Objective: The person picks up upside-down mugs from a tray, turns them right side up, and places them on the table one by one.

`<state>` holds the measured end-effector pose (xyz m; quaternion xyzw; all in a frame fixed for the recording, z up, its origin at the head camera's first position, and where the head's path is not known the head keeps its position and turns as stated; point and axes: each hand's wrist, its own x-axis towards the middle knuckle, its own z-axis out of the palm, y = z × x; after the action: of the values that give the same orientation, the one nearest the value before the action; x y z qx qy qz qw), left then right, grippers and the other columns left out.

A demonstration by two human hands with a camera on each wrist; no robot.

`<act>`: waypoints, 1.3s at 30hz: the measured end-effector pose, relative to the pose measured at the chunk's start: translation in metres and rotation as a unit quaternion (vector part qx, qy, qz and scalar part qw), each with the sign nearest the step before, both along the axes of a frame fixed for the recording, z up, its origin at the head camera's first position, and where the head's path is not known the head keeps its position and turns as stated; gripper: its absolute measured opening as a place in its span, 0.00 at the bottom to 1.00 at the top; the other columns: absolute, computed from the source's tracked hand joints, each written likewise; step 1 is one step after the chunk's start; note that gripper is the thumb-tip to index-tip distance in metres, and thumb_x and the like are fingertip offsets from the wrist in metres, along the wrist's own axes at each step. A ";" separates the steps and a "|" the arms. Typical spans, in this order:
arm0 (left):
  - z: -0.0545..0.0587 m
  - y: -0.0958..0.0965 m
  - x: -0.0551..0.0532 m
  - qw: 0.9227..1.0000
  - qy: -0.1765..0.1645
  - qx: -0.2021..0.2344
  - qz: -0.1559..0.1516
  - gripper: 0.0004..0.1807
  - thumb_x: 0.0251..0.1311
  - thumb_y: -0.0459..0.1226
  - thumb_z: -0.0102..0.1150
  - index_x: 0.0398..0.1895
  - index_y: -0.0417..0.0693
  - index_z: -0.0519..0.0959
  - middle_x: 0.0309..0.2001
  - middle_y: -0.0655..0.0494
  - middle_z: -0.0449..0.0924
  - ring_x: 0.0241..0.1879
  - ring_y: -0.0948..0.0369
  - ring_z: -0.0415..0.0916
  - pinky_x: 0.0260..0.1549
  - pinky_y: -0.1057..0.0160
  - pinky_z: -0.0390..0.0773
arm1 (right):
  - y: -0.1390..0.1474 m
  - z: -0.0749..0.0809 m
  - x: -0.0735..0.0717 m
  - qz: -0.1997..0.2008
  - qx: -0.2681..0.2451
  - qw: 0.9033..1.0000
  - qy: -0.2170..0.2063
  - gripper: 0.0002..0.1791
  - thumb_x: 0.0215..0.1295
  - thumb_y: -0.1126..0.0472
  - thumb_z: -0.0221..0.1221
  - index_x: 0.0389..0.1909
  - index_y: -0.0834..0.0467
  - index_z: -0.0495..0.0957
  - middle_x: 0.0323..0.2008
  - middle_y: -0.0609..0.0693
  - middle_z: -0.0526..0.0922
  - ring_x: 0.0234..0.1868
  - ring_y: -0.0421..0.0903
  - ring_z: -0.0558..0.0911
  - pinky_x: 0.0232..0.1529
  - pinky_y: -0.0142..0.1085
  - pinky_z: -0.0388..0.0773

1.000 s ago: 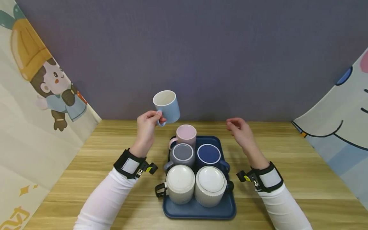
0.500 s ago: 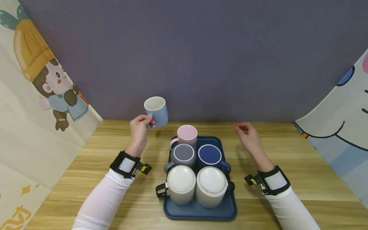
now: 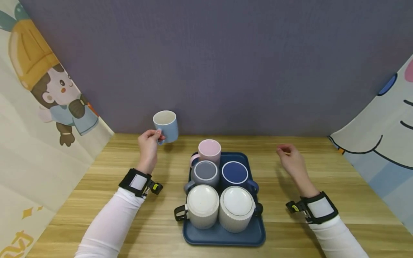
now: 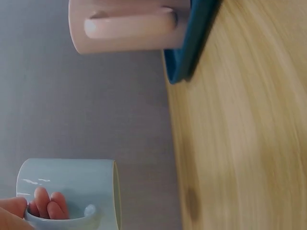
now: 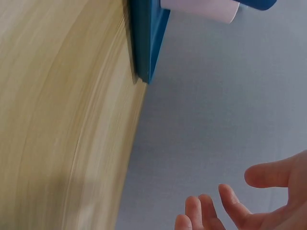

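Note:
My left hand (image 3: 149, 146) pinches the handle of a light blue mug (image 3: 170, 128), held in the air over the back left of the table with its white round end facing up. In the left wrist view, fingertips (image 4: 56, 206) come through the handle of that mug (image 4: 67, 177). Off to the right of the tray, my right hand (image 3: 293, 161) hovers with loosely bent fingers and nothing in it. Its thumb (image 5: 268, 175) stands apart from the fingers in the right wrist view.
A dark blue tray (image 3: 222, 239) lies mid-table, bearing a pink mug (image 3: 209, 148), a grey mug (image 3: 205, 172), a navy mug (image 3: 235, 173) and two cream mugs (image 3: 202, 206) with black handles. A grey panel (image 3: 226, 64) rises behind the wooden table (image 3: 93, 200).
My left hand has carried the light blue mug left and down toward the table. My right hand has moved right and slightly nearer to me. The mugs on the tray stay put.

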<state>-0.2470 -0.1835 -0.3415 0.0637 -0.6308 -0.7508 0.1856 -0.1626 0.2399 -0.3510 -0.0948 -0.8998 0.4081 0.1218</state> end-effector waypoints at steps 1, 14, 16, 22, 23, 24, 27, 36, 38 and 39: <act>-0.001 -0.001 -0.001 1.000 -0.001 0.000 0.001 0.10 0.64 0.32 0.55 0.26 0.35 0.73 0.19 0.57 0.76 0.23 0.63 0.75 0.30 0.65 0.73 | 0.002 0.000 0.000 -0.002 0.002 1.000 0.000 0.23 0.73 0.53 0.45 0.56 0.67 0.69 0.54 0.68 0.74 0.56 0.63 0.72 0.50 0.51 0.71; -0.014 -0.024 -0.015 0.999 -0.016 -0.015 0.027 0.10 0.64 0.32 0.55 0.25 0.36 0.72 0.19 0.58 0.76 0.24 0.63 0.75 0.34 0.63 0.74 | 0.017 -0.001 0.000 -0.012 0.012 1.000 0.012 0.23 0.72 0.53 0.45 0.55 0.68 0.70 0.54 0.69 0.74 0.55 0.64 0.72 0.49 0.51 0.70; -0.016 -0.027 -0.016 0.999 -0.022 -0.014 0.028 0.10 0.64 0.32 0.55 0.25 0.36 0.72 0.19 0.58 0.76 0.24 0.63 0.75 0.34 0.63 0.74 | 0.018 -0.002 0.000 -0.016 0.013 1.000 0.012 0.23 0.72 0.53 0.45 0.55 0.68 0.70 0.54 0.69 0.74 0.56 0.64 0.72 0.50 0.52 0.70; -0.020 -0.035 -0.022 0.999 -0.033 -0.014 0.037 0.09 0.64 0.32 0.55 0.27 0.35 0.73 0.21 0.58 0.76 0.25 0.64 0.76 0.36 0.63 0.74 | 0.023 -0.003 0.004 -0.031 0.013 0.999 -0.001 0.24 0.73 0.53 0.45 0.56 0.68 0.69 0.55 0.69 0.73 0.56 0.64 0.72 0.50 0.53 0.70; -0.020 -0.036 -0.023 0.999 -0.035 -0.010 0.040 0.09 0.64 0.32 0.55 0.27 0.35 0.73 0.21 0.57 0.75 0.25 0.64 0.76 0.37 0.63 0.74 | 0.024 -0.003 0.005 -0.034 0.013 0.999 -0.003 0.24 0.72 0.53 0.45 0.56 0.68 0.69 0.55 0.69 0.73 0.55 0.64 0.72 0.50 0.52 0.70; -0.021 -0.037 -0.024 0.998 -0.037 -0.011 0.042 0.09 0.64 0.32 0.55 0.27 0.35 0.73 0.22 0.57 0.75 0.25 0.64 0.76 0.37 0.63 0.74 | 0.026 -0.003 0.006 -0.036 0.013 0.999 -0.005 0.23 0.72 0.53 0.45 0.56 0.68 0.69 0.55 0.70 0.73 0.55 0.64 0.72 0.50 0.52 0.70; -0.022 -0.039 -0.024 0.998 -0.044 -0.012 0.048 0.09 0.64 0.32 0.54 0.28 0.34 0.72 0.25 0.56 0.74 0.26 0.64 0.75 0.39 0.62 0.74 | 0.030 -0.005 0.009 -0.040 0.020 0.999 -0.009 0.23 0.72 0.54 0.45 0.56 0.69 0.69 0.55 0.70 0.73 0.55 0.64 0.73 0.47 0.48 0.70; -0.030 -0.045 -0.028 0.995 -0.072 -0.010 0.067 0.09 0.64 0.32 0.55 0.25 0.41 0.72 0.30 0.54 0.72 0.27 0.64 0.75 0.39 0.64 0.76 | 0.036 -0.004 0.013 -0.048 0.033 0.998 -0.021 0.24 0.73 0.53 0.43 0.57 0.68 0.69 0.55 0.70 0.73 0.54 0.65 0.72 0.43 0.44 0.69; -0.032 -0.047 -0.029 0.995 -0.077 -0.011 0.070 0.10 0.64 0.32 0.55 0.24 0.42 0.72 0.30 0.55 0.72 0.26 0.65 0.75 0.38 0.65 0.76 | 0.036 -0.004 0.013 -0.050 0.033 0.998 -0.025 0.24 0.73 0.53 0.43 0.57 0.68 0.68 0.55 0.70 0.72 0.55 0.65 0.72 0.44 0.44 0.69; -0.033 -0.048 -0.029 0.994 -0.079 -0.014 0.072 0.10 0.64 0.32 0.55 0.24 0.42 0.72 0.29 0.55 0.72 0.26 0.65 0.75 0.37 0.66 0.76 | 0.037 -0.004 0.013 -0.050 0.031 0.998 -0.026 0.24 0.73 0.53 0.43 0.57 0.68 0.68 0.55 0.70 0.72 0.55 0.64 0.72 0.43 0.44 0.69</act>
<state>-0.2762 -0.2311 -0.3747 0.1650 -0.6478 -0.7192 0.1894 -0.1495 0.2766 -0.3550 -0.1467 -0.9089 0.3711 0.1214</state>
